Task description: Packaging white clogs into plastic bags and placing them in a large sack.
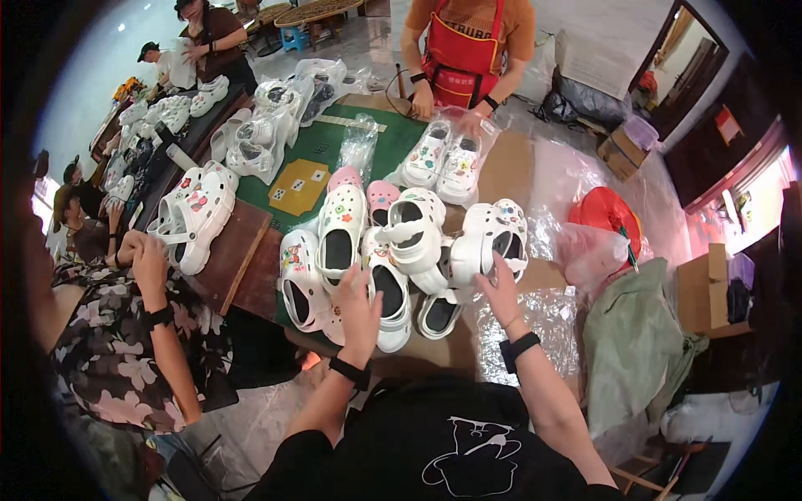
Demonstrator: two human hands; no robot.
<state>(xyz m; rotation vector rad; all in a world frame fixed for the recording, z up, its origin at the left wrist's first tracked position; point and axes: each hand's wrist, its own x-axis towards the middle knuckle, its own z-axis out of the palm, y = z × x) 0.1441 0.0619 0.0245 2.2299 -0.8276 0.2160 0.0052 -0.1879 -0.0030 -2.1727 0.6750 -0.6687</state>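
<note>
A heap of white clogs with colourful charms lies on the table before me. My left hand [357,313] is at the near side of the heap, fingers raised and thumb apart, by the heel of a white clog with a black insole [339,238]. My right hand [503,299] grips the heel end of another white clog [474,244] at the heap's right, its fingertips partly hidden in the opening. Between my hands lie a strapped white clog [415,224] and a black-lined clog [388,288]. Pink clogs [383,197] show behind them.
Across the table a person in a red apron [459,58] handles bagged white clogs [440,159]. At left, a person in a floral shirt [134,342] sits near a pair of white clogs [196,215]. Clear plastic wrap [530,334] and a green sack [635,342] lie at right.
</note>
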